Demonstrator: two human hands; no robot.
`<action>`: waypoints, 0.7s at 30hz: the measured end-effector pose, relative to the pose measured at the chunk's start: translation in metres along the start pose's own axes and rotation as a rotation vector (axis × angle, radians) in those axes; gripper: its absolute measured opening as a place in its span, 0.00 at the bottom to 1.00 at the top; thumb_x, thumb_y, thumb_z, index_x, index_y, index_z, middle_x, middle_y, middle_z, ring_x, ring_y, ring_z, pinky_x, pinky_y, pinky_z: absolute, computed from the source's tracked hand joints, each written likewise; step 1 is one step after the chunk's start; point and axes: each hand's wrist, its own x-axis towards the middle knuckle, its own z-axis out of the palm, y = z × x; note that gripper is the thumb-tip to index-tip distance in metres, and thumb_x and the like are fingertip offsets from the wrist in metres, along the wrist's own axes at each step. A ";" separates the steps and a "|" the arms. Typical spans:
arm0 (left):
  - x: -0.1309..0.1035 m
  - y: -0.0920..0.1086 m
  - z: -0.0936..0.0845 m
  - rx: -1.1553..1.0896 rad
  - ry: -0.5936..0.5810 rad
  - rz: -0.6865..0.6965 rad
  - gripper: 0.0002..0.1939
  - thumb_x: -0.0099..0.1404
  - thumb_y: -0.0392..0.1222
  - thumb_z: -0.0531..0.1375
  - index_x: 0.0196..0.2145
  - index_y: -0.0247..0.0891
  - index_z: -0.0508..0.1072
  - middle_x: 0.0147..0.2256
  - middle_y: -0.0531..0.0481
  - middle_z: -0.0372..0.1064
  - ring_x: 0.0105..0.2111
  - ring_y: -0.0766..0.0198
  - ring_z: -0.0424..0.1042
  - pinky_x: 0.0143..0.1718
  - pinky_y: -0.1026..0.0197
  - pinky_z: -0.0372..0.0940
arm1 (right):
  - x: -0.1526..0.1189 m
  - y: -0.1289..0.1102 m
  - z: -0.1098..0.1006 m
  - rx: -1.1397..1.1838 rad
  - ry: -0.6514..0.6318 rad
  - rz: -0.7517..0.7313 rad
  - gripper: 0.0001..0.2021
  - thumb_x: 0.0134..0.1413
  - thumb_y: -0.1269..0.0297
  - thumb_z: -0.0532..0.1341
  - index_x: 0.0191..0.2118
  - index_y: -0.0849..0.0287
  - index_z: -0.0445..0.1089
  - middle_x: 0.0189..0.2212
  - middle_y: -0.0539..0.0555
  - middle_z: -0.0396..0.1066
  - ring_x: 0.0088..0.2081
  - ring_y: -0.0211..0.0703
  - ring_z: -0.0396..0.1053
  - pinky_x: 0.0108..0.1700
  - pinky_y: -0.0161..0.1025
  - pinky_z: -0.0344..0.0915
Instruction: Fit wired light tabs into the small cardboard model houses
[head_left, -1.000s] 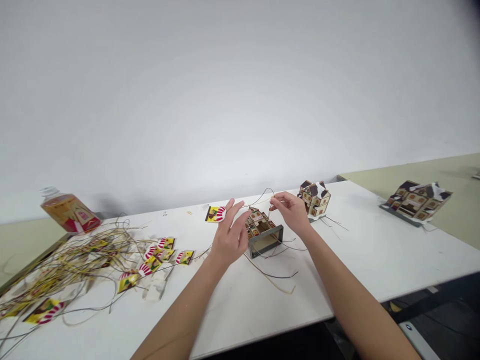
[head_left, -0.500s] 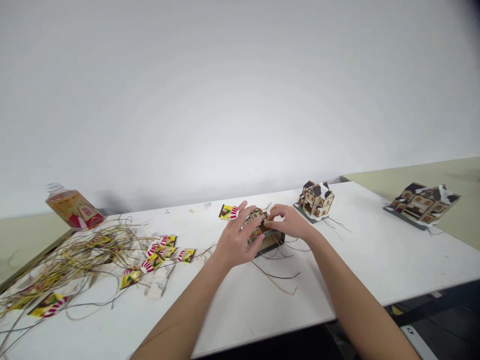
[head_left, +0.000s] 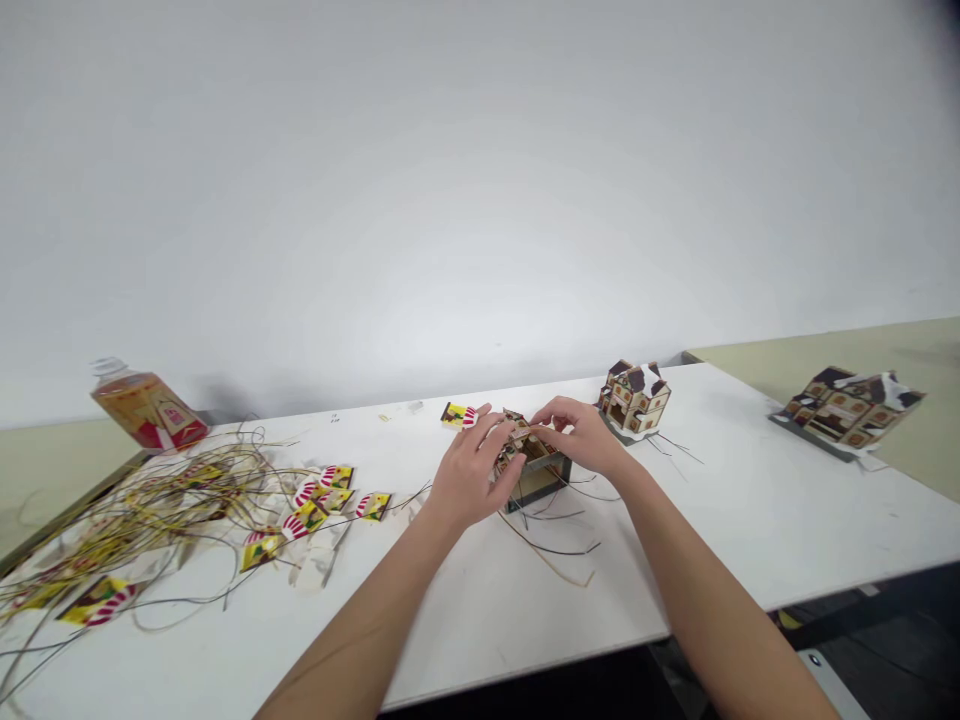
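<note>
A small model house (head_left: 544,480) with a dark green base sits between my hands, its open side facing me and thin wires trailing from it. My left hand (head_left: 472,472) is curved around the house's left side, thumb toward me. Over the top, the thumb and forefinger of my right hand (head_left: 576,435) are pinched at the upper edge of the house; the exact part is partly hidden. Just beyond my left fingers is a small yellow piece with red and white stripes (head_left: 459,415).
Two more model houses, one at the back (head_left: 634,400) and one far right (head_left: 851,410), stand on the white table (head_left: 517,620). To the left lies a tangle of wires (head_left: 202,510) with several striped yellow pieces (head_left: 304,520). A clear plastic bottle (head_left: 150,408) leans behind it.
My right hand has shifted slightly up and left along the house, its fingers now on the upper edge. The house has tilted a little, showing more of its inside and base.
</note>
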 end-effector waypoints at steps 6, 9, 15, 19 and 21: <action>0.001 -0.002 -0.001 -0.004 0.051 -0.053 0.16 0.67 0.36 0.54 0.53 0.37 0.63 0.52 0.40 0.66 0.60 0.51 0.59 0.58 0.48 0.62 | 0.001 0.003 0.000 0.056 0.100 -0.047 0.06 0.55 0.61 0.62 0.34 0.54 0.75 0.34 0.53 0.73 0.37 0.41 0.69 0.38 0.38 0.67; 0.001 -0.001 0.000 -0.005 0.059 -0.054 0.16 0.67 0.35 0.54 0.53 0.37 0.64 0.52 0.40 0.66 0.61 0.52 0.59 0.58 0.48 0.62 | 0.001 0.009 0.002 0.058 0.140 -0.031 0.06 0.55 0.59 0.62 0.35 0.53 0.76 0.34 0.52 0.75 0.36 0.42 0.71 0.39 0.39 0.68; 0.001 -0.001 -0.001 -0.011 0.073 -0.060 0.16 0.67 0.35 0.54 0.53 0.37 0.64 0.53 0.40 0.66 0.60 0.52 0.59 0.57 0.50 0.63 | 0.004 0.013 0.008 0.255 0.315 -0.011 0.08 0.50 0.58 0.66 0.34 0.55 0.77 0.31 0.53 0.75 0.30 0.42 0.73 0.35 0.40 0.70; 0.000 -0.001 -0.001 -0.011 0.065 -0.050 0.16 0.67 0.34 0.54 0.52 0.37 0.64 0.52 0.40 0.66 0.60 0.52 0.59 0.57 0.50 0.63 | 0.003 0.008 0.008 0.266 0.303 0.043 0.08 0.48 0.58 0.66 0.33 0.55 0.77 0.30 0.53 0.76 0.27 0.41 0.73 0.31 0.38 0.69; 0.000 -0.001 0.000 -0.012 0.057 -0.054 0.16 0.67 0.34 0.54 0.52 0.37 0.64 0.52 0.40 0.66 0.60 0.52 0.59 0.57 0.49 0.63 | 0.002 0.005 0.010 0.175 0.213 0.050 0.06 0.50 0.59 0.65 0.33 0.54 0.78 0.30 0.52 0.77 0.27 0.41 0.72 0.31 0.38 0.68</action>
